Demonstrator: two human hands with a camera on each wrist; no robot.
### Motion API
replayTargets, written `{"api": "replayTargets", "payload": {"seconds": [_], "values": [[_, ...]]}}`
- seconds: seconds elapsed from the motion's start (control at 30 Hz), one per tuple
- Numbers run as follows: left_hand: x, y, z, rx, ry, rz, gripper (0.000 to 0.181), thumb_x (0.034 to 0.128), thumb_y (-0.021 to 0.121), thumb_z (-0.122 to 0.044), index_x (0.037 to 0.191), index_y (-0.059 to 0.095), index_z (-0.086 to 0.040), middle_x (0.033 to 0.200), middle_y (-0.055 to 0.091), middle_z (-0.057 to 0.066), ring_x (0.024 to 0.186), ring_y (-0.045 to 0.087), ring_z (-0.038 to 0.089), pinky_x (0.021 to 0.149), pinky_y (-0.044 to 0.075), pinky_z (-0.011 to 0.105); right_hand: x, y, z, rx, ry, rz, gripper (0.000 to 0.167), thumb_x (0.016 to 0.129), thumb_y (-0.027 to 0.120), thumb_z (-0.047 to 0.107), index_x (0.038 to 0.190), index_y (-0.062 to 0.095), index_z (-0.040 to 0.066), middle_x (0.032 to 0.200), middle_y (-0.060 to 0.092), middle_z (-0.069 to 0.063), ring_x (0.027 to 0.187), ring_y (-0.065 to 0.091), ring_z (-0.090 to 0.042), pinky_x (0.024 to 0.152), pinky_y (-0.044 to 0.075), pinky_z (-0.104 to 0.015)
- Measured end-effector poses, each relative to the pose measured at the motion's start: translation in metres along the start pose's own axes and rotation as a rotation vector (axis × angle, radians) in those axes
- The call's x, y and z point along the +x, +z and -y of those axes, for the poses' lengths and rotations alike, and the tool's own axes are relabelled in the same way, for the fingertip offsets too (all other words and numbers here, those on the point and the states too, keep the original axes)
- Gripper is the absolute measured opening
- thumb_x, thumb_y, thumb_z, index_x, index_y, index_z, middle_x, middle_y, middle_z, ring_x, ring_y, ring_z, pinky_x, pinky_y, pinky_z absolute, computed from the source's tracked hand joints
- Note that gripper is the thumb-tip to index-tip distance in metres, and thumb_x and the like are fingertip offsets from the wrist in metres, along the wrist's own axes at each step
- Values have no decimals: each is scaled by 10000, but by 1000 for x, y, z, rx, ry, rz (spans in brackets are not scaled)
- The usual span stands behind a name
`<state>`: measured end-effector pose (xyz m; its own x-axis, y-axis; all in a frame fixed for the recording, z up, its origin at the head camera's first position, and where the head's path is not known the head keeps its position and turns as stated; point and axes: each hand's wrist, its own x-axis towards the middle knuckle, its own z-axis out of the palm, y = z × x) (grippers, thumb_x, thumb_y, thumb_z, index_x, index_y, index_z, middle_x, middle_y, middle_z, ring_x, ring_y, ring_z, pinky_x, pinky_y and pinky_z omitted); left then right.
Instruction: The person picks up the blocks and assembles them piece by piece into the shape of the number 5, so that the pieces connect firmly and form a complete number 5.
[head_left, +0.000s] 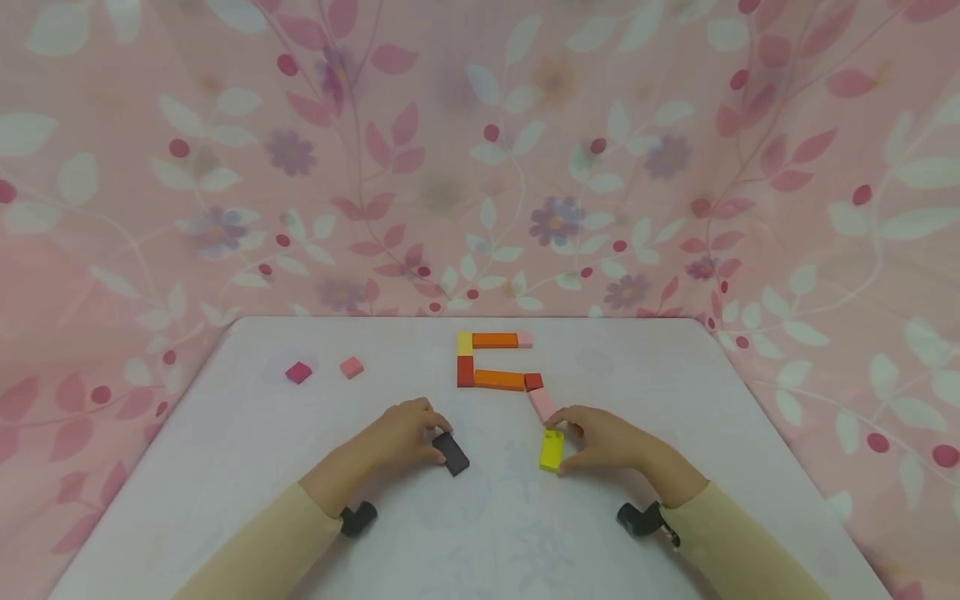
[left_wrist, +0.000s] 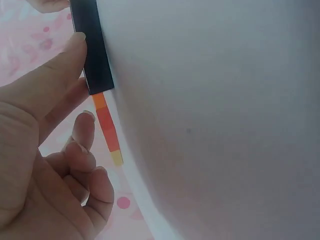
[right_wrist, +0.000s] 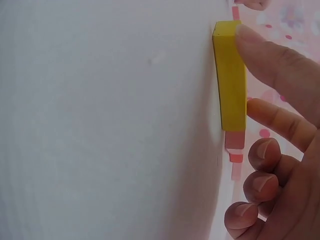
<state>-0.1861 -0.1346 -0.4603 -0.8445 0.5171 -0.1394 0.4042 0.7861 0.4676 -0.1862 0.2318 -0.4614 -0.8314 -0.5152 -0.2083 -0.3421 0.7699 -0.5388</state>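
My left hand pinches a black rectangular block by its edges, thumb on the near side. In the left wrist view, the thumb presses against the black block while the other fingers curl beside it. Between thumb and forefinger, my right hand holds a bright yellow block at its two ends, just below a pink block. The right wrist view has the yellow block close up. Above, a bent line includes a small red block and an orange block.
The line continues with a larger red block, a pale yellow block, another orange block and a light pink block. At left lie a magenta block and a salmon-pink block on the white table.
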Motion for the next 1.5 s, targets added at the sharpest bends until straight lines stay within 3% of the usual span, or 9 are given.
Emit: {"api": "replayTargets", "payload": {"seconds": [0.2,0.47,0.7,1.0,1.5], "values": [[2,4,-2,2,18,-10,303,779,869,-344,1042,749,-255,904,530,-72,833,499,134,745,435,312,1,1,2,-13,12,-1,610,721,884,472,1248,630,300,1018,567,91,953,504,-161,873,483,-387],[4,8,-20,23,0,11,284,782,858,-393,1000,746,-250,877,524,-77,819,502,131,721,449,284,1,2,5,-14,39,-22,579,721,895,435,1229,644,311,1018,575,99,944,507,-157,869,490,-378],[5,17,-34,60,53,9,252,782,856,-400,939,733,-246,854,519,-74,790,486,111,700,430,271,2,4,6,-9,77,-30,592,708,902,433,1232,652,315,1084,598,105,967,520,-156,911,500,-392],[8,23,-48,105,77,11,256,786,843,-444,906,702,-267,837,520,-88,769,479,105,692,414,267,5,3,5,-4,78,-44,579,705,903,436,1215,652,328,1093,600,107,970,520,-156,938,496,-397],[17,28,-65,132,41,34,263,782,839,-465,866,678,-275,812,502,-106,771,488,107,700,419,265,5,3,4,1,54,-39,598,714,893,453,1234,639,298,1057,585,93,953,508,-161,901,487,-386]]}}
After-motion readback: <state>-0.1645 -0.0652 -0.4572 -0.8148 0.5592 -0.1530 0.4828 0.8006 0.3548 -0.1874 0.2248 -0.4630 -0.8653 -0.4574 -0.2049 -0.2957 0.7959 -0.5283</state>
